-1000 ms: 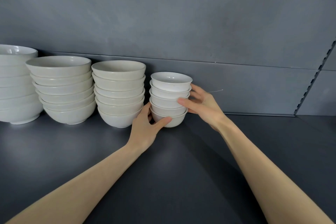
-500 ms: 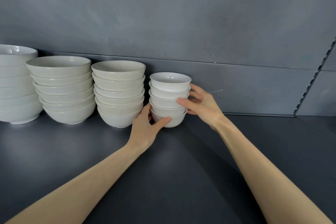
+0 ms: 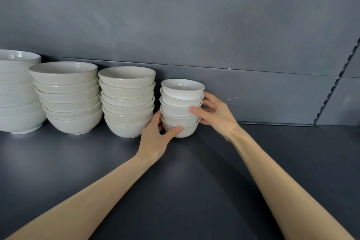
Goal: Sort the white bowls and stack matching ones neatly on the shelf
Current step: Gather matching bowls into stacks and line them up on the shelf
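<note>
Both hands grasp the small bowl stack (image 3: 182,107) on the shelf (image 3: 194,181): left hand (image 3: 155,138) low, right hand (image 3: 216,115) midway.

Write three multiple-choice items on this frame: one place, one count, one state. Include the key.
1. Where does the stack of small white ceramic bowls stand in the row?
A. left end
B. right end
C. middle

2. How many bowl stacks show on the dark grey shelf?
A. two
B. four
C. six

3. What are the left hand and right hand doing?
A. both grip the small stack
B. both lie flat on the shelf
C. only the left touches a bowl

Key: 1 B, the larger bowl stacks all stand to its left. 2 B, three larger stacks plus the small one. 3 A, each thumb presses the front and the fingers curl behind.
</note>
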Demonstrator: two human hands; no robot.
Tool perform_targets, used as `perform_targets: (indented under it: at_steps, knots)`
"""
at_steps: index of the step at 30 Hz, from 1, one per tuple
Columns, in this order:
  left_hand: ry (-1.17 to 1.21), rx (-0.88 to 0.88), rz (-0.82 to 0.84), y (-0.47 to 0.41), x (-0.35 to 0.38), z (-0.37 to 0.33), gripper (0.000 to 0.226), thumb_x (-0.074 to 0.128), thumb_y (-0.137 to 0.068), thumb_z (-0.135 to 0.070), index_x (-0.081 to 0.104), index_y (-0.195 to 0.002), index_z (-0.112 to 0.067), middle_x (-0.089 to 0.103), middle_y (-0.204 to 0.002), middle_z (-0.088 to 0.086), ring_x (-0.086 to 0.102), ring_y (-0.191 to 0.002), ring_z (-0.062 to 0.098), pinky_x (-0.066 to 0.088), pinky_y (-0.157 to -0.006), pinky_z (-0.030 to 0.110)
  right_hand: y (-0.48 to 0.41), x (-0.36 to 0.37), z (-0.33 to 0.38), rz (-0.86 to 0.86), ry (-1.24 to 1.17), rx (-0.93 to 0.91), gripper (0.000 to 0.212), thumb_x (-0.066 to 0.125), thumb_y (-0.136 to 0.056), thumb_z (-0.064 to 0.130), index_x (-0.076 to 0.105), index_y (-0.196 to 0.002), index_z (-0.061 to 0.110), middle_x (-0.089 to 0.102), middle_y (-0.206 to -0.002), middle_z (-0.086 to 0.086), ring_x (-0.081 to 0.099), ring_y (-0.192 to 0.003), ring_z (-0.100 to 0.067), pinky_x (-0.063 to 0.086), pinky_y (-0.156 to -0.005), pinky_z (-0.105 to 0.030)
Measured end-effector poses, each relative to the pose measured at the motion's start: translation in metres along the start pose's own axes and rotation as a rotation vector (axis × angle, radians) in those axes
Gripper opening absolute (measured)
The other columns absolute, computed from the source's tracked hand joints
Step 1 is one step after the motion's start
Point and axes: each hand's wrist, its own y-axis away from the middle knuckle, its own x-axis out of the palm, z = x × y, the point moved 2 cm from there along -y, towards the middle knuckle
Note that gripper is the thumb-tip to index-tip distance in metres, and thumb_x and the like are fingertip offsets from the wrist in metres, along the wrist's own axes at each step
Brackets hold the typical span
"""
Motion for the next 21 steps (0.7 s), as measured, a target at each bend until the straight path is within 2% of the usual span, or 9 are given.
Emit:
perform_targets:
  at_steps: [6,12,16,19,21]
  knots:
    - [-0.002,-0.001,-0.006,0.001,0.000,-0.002,0.076,0.077,-0.078,-0.027,0.040,-0.144,-0.020,0.053,-0.138,-0.007,0.050,-0.126,0.007,0.042,-0.108,0.031,0.000,0.000,-0.001,-0.003,0.004,-0.002,0.066,0.075,-0.082,0.020,0.046,-0.141,0.027,0.065,-0.124,0.006,0.063,-0.111,-0.015,0.056,-0.091,-0.035]
    - [-0.013,-0.029,0.002,0.003,-0.001,-0.004,0.077,0.077,-0.078,-0.028,0.039,-0.144,-0.020,0.053,-0.139,-0.007,0.050,-0.126,0.008,0.042,-0.107,0.029,0.001,0.000,0.002,-0.006,0.019,0.010,0.067,0.075,-0.082,0.020,0.044,-0.141,0.026,0.063,-0.124,0.007,0.063,-0.109,-0.011,0.057,-0.085,-0.028]
    - [-0.032,-0.056,0.013,0.004,-0.002,-0.007,0.077,0.077,-0.078,-0.030,0.039,-0.144,-0.021,0.052,-0.140,-0.008,0.050,-0.126,0.008,0.042,-0.107,0.028,0.001,0.000,0.006,0.006,0.040,0.031,0.065,0.075,-0.083,0.019,0.044,-0.140,0.023,0.063,-0.123,0.004,0.063,-0.106,-0.010,0.056,-0.089,-0.034]
    - [-0.046,-0.092,0.035,0.008,-0.003,-0.013,0.078,0.076,-0.079,-0.030,0.036,-0.146,-0.022,0.049,-0.142,-0.009,0.049,-0.127,0.008,0.041,-0.102,0.023,0.001,-0.002,0.007,0.017,0.062,0.048,0.064,0.075,-0.083,0.020,0.045,-0.140,0.022,0.063,-0.124,0.004,0.062,-0.105,-0.008,0.054,-0.092,-0.037]
    - [-0.054,-0.120,0.053,0.011,-0.003,-0.018,0.079,0.075,-0.081,-0.028,0.033,-0.147,-0.021,0.046,-0.142,-0.011,0.047,-0.126,0.007,0.039,-0.099,0.021,0.001,-0.003,0.009,0.027,0.075,0.061,0.063,0.074,-0.084,0.020,0.046,-0.140,0.021,0.062,-0.122,0.006,0.062,-0.101,-0.004,0.055,-0.089,-0.033]
